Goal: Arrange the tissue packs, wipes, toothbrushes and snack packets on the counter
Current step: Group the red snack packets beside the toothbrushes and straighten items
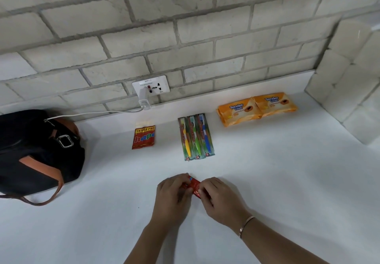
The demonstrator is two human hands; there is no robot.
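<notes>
Both hands meet over a small red snack packet low on the white counter. My left hand grips its left side and my right hand its right side; most of the packet is hidden under my fingers. Farther back, another red snack packet lies flat. To its right sit three packaged toothbrushes, side by side, yellow, green and blue. Two orange wipes packs rest next to each other against the back wall on the right.
A black bag with brown straps occupies the counter's left side. A white charger is plugged in below a wall socket, its cable running left into the bag. Tiled walls close off the back and the right corner.
</notes>
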